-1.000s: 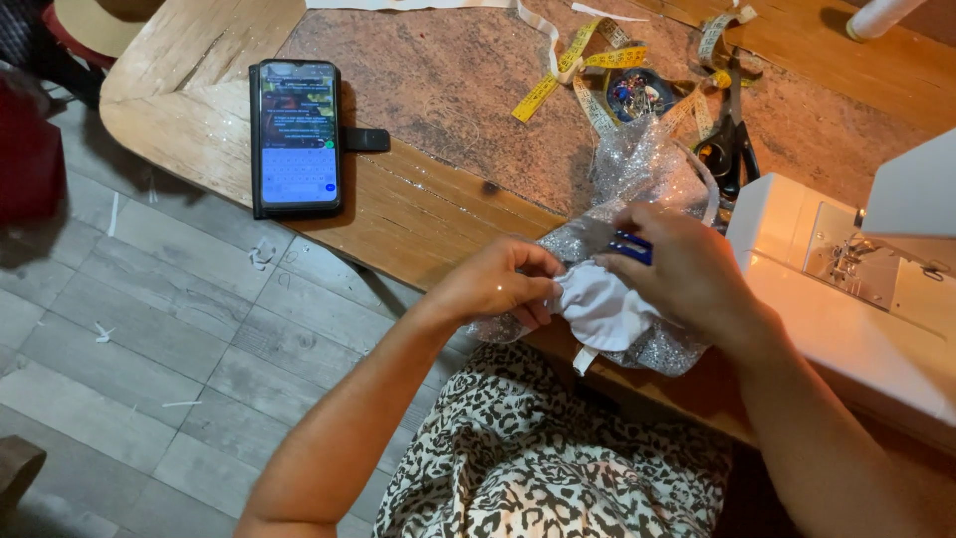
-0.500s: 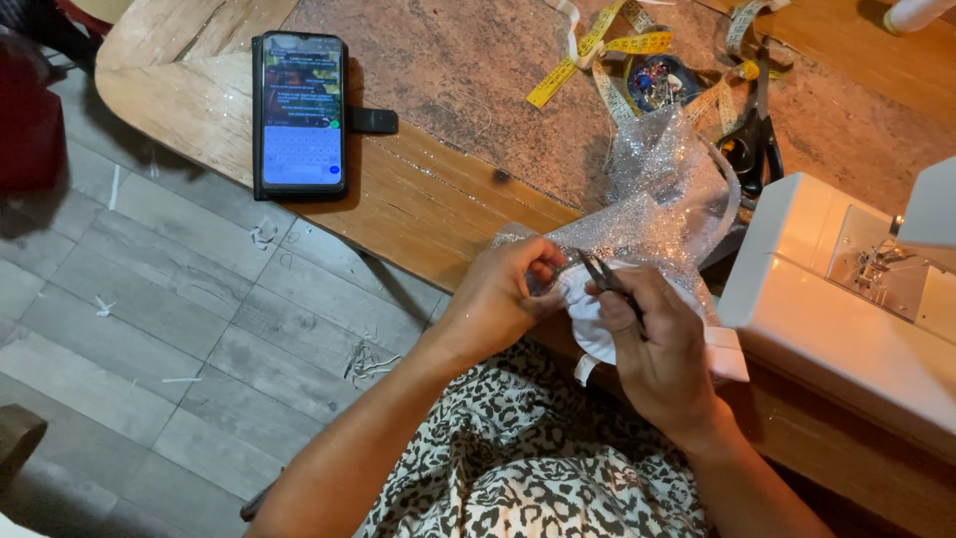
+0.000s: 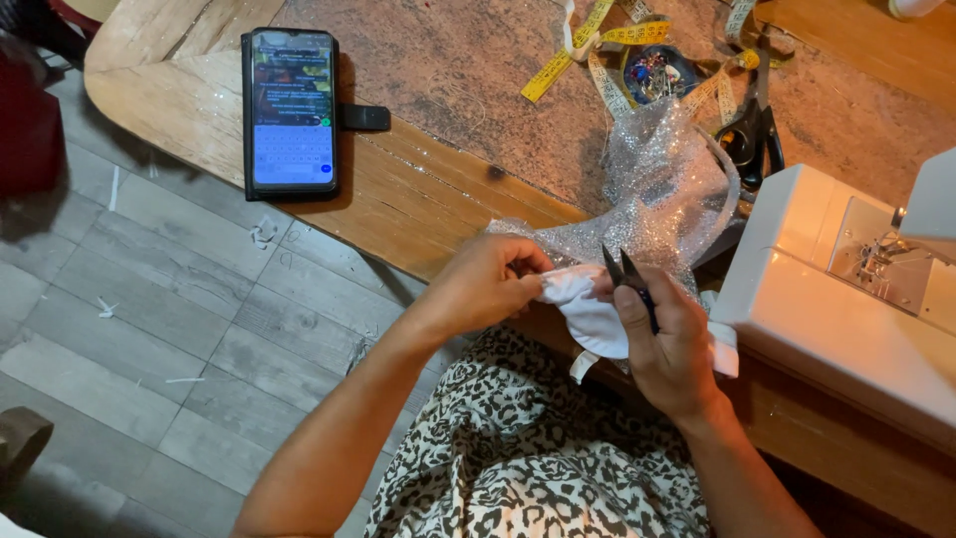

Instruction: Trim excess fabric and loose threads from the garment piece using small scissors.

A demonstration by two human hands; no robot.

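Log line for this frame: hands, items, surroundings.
left hand: pinches white cloth | right hand: holds thread snips, blades open at cloth edge | nearby: sequin fabric, sewing machine, phone

A home sewing corner is shown. A white sewing machine (image 3: 846, 299) is set at the right end of a worn wooden table (image 3: 418, 199), and yellow measuring tapes (image 3: 597, 50) are strewn across its top beside a small dish of coloured pins (image 3: 652, 72) and black scissors (image 3: 754, 139). Glittery silver fabric (image 3: 662, 194) is heaped near the machine. A phone (image 3: 291, 110) in a black case is laid on the table with its screen lit. Grey plank flooring (image 3: 149, 319) is littered with small white scraps, as is usual where cloth is cut.
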